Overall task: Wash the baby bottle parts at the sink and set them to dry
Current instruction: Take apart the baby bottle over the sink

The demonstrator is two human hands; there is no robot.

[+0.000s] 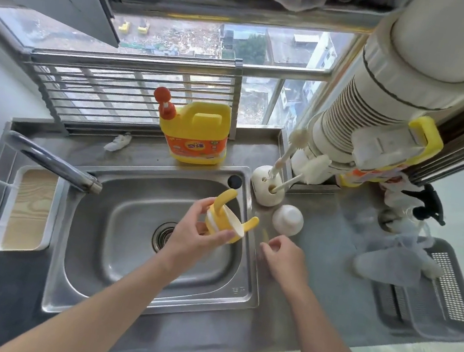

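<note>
The left hand's (195,233) fingers (204,204) clamp the yellow-and-white plastic two-handled bottle collar (230,220) over the steel sink's (247,283) right edge. The right hand (284,259) hovers above the counter (329,283), fingers loosely curled; whether they pinch anything is unclear.

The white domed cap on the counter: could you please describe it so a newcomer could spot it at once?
Start at the steel sink and step onto the counter beside its right rim. The cap stands there, just nearer than the white brush holder. Unlike the holder, it is a closed, smooth dome with no brushes.
</note>
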